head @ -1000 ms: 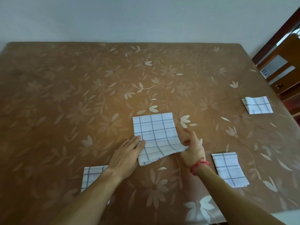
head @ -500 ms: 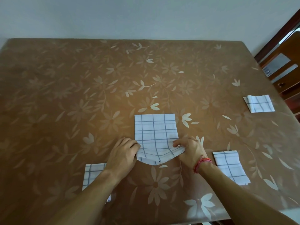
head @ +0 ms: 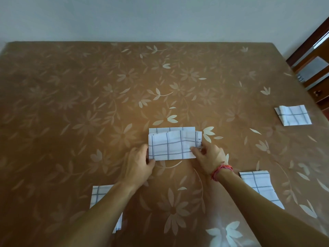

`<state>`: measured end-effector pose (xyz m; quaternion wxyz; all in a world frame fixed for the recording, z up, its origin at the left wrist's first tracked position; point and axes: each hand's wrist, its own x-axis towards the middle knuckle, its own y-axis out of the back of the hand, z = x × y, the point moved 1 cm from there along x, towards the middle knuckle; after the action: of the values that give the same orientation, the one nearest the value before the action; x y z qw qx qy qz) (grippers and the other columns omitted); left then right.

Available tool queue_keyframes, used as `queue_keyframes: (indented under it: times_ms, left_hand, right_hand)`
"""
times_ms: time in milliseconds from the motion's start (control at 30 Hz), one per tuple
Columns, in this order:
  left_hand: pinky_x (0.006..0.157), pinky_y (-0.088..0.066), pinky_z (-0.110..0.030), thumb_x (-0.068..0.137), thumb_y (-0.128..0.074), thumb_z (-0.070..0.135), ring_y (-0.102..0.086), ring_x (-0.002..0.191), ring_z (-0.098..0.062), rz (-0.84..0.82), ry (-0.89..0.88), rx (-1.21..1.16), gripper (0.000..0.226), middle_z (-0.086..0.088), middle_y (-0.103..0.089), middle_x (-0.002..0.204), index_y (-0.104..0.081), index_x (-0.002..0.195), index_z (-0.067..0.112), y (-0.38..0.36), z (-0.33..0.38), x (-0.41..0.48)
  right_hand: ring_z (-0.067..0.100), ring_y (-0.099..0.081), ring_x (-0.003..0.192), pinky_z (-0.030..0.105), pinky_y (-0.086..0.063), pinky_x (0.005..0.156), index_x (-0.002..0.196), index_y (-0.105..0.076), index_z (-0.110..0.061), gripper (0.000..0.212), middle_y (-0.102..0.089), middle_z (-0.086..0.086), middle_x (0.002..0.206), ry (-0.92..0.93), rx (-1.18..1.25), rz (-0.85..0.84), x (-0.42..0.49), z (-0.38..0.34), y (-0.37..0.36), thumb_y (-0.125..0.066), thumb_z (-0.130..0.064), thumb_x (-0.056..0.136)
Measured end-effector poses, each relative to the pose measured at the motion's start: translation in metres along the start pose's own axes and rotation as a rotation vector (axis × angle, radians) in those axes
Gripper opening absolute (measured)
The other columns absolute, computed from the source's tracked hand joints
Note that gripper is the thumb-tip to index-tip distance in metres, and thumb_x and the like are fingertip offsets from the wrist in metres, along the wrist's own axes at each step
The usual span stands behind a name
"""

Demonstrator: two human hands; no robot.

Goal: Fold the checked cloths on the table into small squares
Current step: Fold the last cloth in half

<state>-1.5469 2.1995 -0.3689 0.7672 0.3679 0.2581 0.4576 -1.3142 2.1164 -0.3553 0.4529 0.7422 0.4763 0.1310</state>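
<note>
A white cloth with blue checks lies in the middle of the table, its near half folded over the far half, the far edge still showing. My left hand pinches the cloth's left near corner. My right hand, with a red thread band at the wrist, grips the right side of the folded flap. Three other checked cloths lie folded: one by my left forearm, one by my right forearm, one at the far right.
The table wears a brown covering with pale flowers and runs back to a plain wall. Dark wooden furniture stands past the right edge. The near table edge lies under my forearms.
Both hands lifted the cloth's near edge and carried it away from me, over the far half. The cloth now shows as a wide, short band instead of a tall rectangle.
</note>
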Motion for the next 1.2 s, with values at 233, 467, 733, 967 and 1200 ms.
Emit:
queue_keyframes:
  times_ms: [233,467,733,967,1200]
  left_hand:
    - [0.085,-0.045,-0.044,0.089,-0.057,0.028,-0.058,0.083,-0.021,0.037,0.006,0.116,0.033,0.003,-0.063,0.081,-0.054,0.122,0.02,-0.008,-0.004,0.012]
    - [0.082,-0.046,-0.038,0.087,-0.062,0.027,-0.055,0.091,-0.023,0.065,-0.098,0.322,0.052,-0.003,-0.063,0.098,-0.05,0.134,0.011,-0.013,-0.005,0.017]
    - [0.111,-0.035,-0.047,0.095,-0.04,0.023,-0.03,0.145,-0.028,-0.042,-0.345,0.545,0.056,-0.014,-0.034,0.155,-0.039,0.146,0.003,-0.019,-0.016,0.033]
    - [0.116,-0.03,-0.046,0.099,-0.017,0.036,-0.022,0.147,-0.025,-0.114,-0.299,0.565,0.062,-0.013,-0.027,0.158,-0.034,0.149,0.004,-0.024,-0.027,0.034]
    - [0.116,-0.03,-0.043,0.098,-0.021,0.037,-0.024,0.147,-0.025,-0.095,-0.303,0.569,0.063,-0.015,-0.026,0.158,-0.03,0.148,0.0,-0.025,-0.029,0.034]
  right_hand:
    - [0.024,-0.06,0.075,0.038,-0.053,0.067,0.088,-0.054,-0.021,0.022,-0.064,0.0,0.081,-0.027,-0.069,-0.044,0.022,-0.003,-0.009,-0.054,-0.043,0.092]
    - [0.028,-0.06,0.083,0.033,-0.045,0.066,0.095,-0.055,-0.023,0.022,-0.066,0.002,0.09,-0.037,-0.134,-0.046,0.034,-0.008,-0.008,-0.053,-0.044,0.093]
    - [0.028,-0.061,0.086,0.035,-0.05,0.07,0.104,-0.055,-0.026,0.022,-0.067,0.002,0.098,-0.028,-0.191,-0.016,0.037,-0.011,-0.007,-0.051,-0.045,0.093]
    - [0.028,-0.06,0.09,0.036,-0.048,0.069,0.121,-0.046,-0.022,0.038,-0.054,0.004,0.111,-0.016,-0.247,0.064,0.037,-0.018,-0.007,-0.053,-0.045,0.091]
    - [0.024,-0.03,0.141,0.038,-0.031,0.114,0.148,-0.034,-0.016,0.057,-0.034,0.007,0.152,0.619,-0.354,0.014,0.033,-0.065,-0.041,-0.034,-0.03,0.092]
